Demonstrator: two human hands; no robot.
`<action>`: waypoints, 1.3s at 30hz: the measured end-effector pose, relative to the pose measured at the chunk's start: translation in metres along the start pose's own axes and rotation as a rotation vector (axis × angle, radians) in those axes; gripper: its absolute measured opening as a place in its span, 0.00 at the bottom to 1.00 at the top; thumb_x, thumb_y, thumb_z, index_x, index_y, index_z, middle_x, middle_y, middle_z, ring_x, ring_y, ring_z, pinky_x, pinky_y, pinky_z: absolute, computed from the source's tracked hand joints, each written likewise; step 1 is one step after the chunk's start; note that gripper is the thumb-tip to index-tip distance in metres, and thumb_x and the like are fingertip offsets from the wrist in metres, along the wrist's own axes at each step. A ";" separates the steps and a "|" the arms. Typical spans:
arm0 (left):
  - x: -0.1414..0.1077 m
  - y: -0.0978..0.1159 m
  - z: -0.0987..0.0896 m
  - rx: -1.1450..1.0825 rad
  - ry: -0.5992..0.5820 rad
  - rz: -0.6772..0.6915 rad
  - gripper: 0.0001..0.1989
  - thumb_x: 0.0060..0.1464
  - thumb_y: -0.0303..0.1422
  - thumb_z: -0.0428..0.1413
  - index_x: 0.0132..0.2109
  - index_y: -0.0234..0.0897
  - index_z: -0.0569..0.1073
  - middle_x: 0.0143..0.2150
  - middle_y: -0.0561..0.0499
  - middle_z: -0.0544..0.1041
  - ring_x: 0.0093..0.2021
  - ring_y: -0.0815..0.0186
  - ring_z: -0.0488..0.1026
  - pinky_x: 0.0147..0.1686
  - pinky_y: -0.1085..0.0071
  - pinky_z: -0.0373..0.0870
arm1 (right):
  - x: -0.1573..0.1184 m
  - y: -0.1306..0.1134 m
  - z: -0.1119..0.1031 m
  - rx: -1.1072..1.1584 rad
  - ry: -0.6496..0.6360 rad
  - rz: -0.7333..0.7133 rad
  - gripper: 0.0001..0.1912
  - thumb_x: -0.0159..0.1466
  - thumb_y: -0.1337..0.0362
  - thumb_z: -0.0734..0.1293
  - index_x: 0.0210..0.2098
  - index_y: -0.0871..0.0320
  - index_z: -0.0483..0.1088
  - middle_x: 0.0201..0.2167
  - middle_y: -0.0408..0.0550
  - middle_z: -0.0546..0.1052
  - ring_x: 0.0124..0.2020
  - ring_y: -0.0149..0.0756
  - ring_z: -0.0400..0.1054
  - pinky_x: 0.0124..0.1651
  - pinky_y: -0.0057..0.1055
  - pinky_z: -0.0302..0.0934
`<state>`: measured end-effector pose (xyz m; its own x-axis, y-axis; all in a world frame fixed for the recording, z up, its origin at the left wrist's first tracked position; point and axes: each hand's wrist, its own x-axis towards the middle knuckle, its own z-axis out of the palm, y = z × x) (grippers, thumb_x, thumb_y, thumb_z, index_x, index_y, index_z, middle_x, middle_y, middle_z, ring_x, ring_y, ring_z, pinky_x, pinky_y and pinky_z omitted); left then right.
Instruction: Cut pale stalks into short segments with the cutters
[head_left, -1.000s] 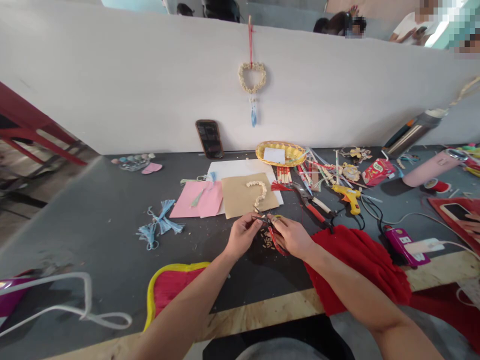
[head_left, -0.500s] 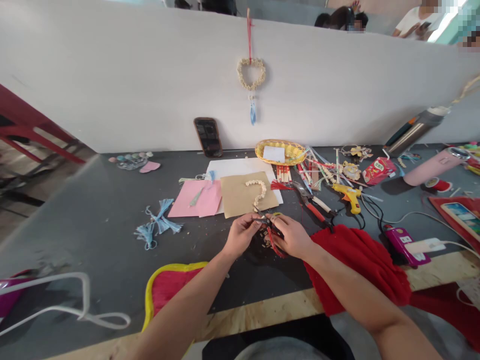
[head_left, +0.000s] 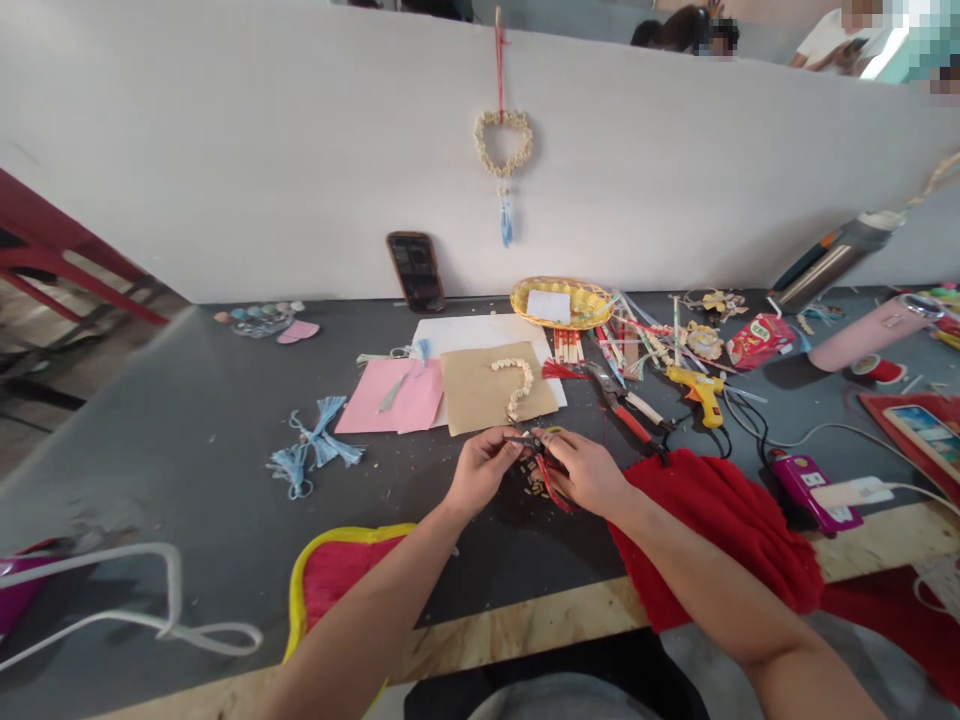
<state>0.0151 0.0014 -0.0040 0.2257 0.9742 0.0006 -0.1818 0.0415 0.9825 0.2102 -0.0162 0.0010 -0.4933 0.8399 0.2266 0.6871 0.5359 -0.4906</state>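
My right hand [head_left: 581,465] is closed around red-handled pliers [head_left: 553,485], their dark jaws pointing left. My left hand [head_left: 484,465] is pinched at the jaws, with a tiny pale piece between the fingertips, too small to name. Just beyond the fingers, a curved string of cream bead-like pieces [head_left: 527,378] lies on a sheet of brown paper [head_left: 469,385]. Whether its near end is joined to what I hold cannot be made out. Small pale cut bits [head_left: 534,480] are scattered on the dark table below my hands.
Blue tassels [head_left: 319,440] and pink paper [head_left: 367,400] lie left. A yellow basket [head_left: 517,305] stands behind; a heart-shaped beaded hanging [head_left: 478,140] is on the white panel. Rightward are more pliers [head_left: 634,425], a yellow glue gun [head_left: 701,390], red cloth [head_left: 712,530] and a pink bottle [head_left: 870,335].
My hands stay almost in place, with the pliers' jaws and fingertips shifting very slightly. The bead string and the other things on the table lie as before.
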 end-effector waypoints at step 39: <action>0.001 -0.005 0.002 -0.002 0.101 -0.002 0.14 0.45 0.40 0.67 0.35 0.34 0.79 0.32 0.50 0.79 0.33 0.67 0.74 0.37 0.71 0.69 | 0.002 -0.001 -0.004 0.136 0.070 0.015 0.26 0.64 0.57 0.67 0.60 0.56 0.63 0.52 0.55 0.74 0.56 0.44 0.68 0.58 0.42 0.65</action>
<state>0.0176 0.0015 -0.0086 0.1288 0.9915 -0.0204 -0.1835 0.0441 0.9820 0.2107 -0.0152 0.0052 -0.4414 0.8544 0.2743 0.6132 0.5103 -0.6029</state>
